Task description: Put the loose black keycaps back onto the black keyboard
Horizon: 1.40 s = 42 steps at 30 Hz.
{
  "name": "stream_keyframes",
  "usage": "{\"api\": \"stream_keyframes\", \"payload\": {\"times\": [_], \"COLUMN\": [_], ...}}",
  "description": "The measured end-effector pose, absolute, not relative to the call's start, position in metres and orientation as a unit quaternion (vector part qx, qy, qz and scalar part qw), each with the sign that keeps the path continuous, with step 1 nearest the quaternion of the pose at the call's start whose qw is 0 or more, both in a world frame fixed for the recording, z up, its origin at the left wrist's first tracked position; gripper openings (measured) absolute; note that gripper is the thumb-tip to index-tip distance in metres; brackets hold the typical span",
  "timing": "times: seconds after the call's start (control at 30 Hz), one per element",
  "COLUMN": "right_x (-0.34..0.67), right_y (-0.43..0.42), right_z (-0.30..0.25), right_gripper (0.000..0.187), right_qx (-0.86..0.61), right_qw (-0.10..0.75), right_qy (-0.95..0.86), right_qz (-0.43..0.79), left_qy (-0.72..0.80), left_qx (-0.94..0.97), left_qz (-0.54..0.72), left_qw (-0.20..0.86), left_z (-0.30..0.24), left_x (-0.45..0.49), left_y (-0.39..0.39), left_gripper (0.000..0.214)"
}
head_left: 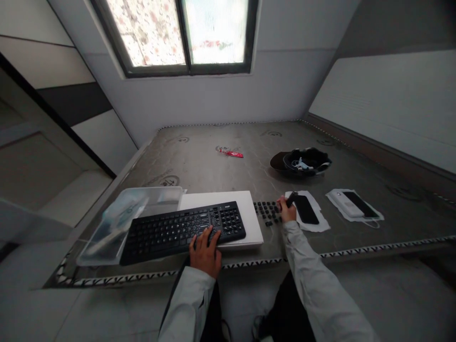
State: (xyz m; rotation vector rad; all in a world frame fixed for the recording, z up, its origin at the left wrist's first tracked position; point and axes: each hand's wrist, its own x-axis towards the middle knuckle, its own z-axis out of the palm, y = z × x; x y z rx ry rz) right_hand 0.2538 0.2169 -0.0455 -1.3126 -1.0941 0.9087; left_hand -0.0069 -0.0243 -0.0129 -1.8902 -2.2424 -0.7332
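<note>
A black keyboard [160, 235] lies at a slant, its right part on a white box [253, 230] and its left part over a clear plastic bin. On its lower right keys rests my left hand [205, 254], fingers spread and holding nothing. My right hand [287, 211] is closed around a small black tool [292, 198] whose exact kind I cannot make out. Loose black keycaps [265, 209] lie in rough rows on the mattress, between the box and my right hand. Just right of that hand, a black phone [307, 210] sits on a white sheet [322, 225].
The clear plastic bin [160, 192] stands at left with items inside. A white device with a cable [349, 205] lies at far right on white paper. Farther back are an upturned dark cap [281, 162] and a red packet [233, 154]. The mattress [199, 161] has a striped edge.
</note>
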Motion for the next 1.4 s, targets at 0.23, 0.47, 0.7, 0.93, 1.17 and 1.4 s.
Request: {"api": "stream_keyframes", "payload": {"times": [0.23, 0.47, 0.7, 0.93, 1.17, 1.4], "right_x": [0.195, 0.105, 0.062, 0.056, 0.056, 0.048], "right_y": [0.159, 0.105, 0.103, 0.102, 0.100, 0.101], "right_z": [0.004, 0.048, 0.040, 0.028, 0.029, 0.028], "right_gripper": [0.045, 0.050, 0.044, 0.049, 0.040, 0.035], "right_qx": [-0.419, -0.287, -0.317, -0.355, -0.348, -0.312], "right_qw": [0.676, 0.572, 0.505, 0.496, 0.566, 0.569], "right_qy": [-0.384, -0.390, -0.396, -0.456, -0.468, -0.375], "right_qz": [0.470, 0.662, 0.698, 0.648, 0.583, 0.662], "left_qy": [-0.738, -0.728, -0.708, -0.703, -0.699, -0.697], "left_qx": [-0.631, -0.639, -0.654, -0.650, -0.653, -0.651], "left_qz": [-0.237, -0.250, -0.259, -0.278, -0.278, -0.291], "left_qw": [0.028, -0.001, -0.057, -0.076, -0.082, -0.078], "left_z": [-0.011, -0.013, -0.011, -0.011, -0.012, -0.013], "left_x": [-0.008, -0.010, -0.016, -0.019, -0.020, -0.020], "left_y": [-0.030, -0.035, -0.040, -0.042, -0.042, -0.043], "left_gripper": [0.061, 0.066, 0.066, 0.065, 0.064, 0.065]}}
